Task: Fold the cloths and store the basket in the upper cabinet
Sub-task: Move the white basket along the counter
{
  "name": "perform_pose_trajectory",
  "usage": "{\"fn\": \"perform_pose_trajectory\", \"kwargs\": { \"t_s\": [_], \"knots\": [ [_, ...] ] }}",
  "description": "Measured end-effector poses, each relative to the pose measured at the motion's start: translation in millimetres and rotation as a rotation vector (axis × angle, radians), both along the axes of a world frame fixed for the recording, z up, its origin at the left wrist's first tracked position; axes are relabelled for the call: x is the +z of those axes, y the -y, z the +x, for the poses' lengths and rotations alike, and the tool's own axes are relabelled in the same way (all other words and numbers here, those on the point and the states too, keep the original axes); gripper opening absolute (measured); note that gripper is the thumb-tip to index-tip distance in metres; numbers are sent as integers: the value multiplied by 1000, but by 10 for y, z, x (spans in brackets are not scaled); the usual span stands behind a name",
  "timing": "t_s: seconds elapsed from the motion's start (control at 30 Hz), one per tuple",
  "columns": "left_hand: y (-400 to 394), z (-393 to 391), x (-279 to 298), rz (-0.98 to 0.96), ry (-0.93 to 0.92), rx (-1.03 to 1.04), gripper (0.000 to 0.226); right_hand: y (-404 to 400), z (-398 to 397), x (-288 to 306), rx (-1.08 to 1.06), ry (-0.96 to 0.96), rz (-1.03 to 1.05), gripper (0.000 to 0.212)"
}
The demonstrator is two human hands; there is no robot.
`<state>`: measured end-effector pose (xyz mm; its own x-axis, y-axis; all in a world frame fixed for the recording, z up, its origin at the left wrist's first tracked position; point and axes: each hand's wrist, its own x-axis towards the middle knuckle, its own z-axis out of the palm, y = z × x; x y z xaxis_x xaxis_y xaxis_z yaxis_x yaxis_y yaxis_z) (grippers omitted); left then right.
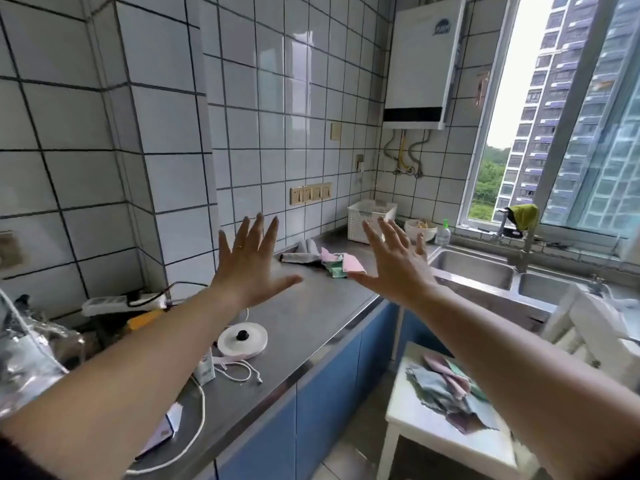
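Both my hands are raised over the steel counter, palms forward and fingers spread, holding nothing. My left hand wears a ring; my right hand hovers beside it. Between and just beyond them a small heap of cloths, grey, pink and green, lies unfolded on the counter. A white slatted basket stands in the far corner against the tiled wall. A second pile of loose cloths rests on a white stool at the lower right. No upper cabinet is in view.
A double steel sink lies right of the counter under a window. A white kettle base, cables, a power strip and clutter fill the near left counter. A water heater hangs on the wall. Blue cabinet doors run below.
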<state>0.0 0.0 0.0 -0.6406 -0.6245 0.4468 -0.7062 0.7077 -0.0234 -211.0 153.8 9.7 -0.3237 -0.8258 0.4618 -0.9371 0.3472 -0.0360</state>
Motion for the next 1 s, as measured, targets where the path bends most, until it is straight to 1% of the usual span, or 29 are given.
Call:
{"fn": "perform_pose_trajectory", "kwargs": {
  "t_s": [0.1,0.23,0.43,0.57,0.77,0.93,0.97,1.0],
  "knots": [
    [7,-104,-190,22,31,-10,108,-88,-10,-183,-30,-14,57,99],
    [62,-272,-449,73,42,-27,107,-176,-123,-424,-56,15,77,97],
    [200,-624,-669,126,88,-56,107,-142,-426,-702,-119,43,95,95],
    [360,-926,-806,175,80,-77,108,-23,-715,-828,-153,47,109,95],
    [724,-1631,-967,237,78,-104,107,329,-1366,-990,-186,64,120,94],
    [1233,-2467,-1040,271,87,-121,107,821,-2171,-1028,-209,96,125,92],
    [1270,-2525,-1061,272,81,-125,107,858,-2221,-1052,-212,107,122,92],
    [1430,-2773,-1043,277,71,-130,107,1019,-2455,-1025,-212,126,121,91]
  ]
}}
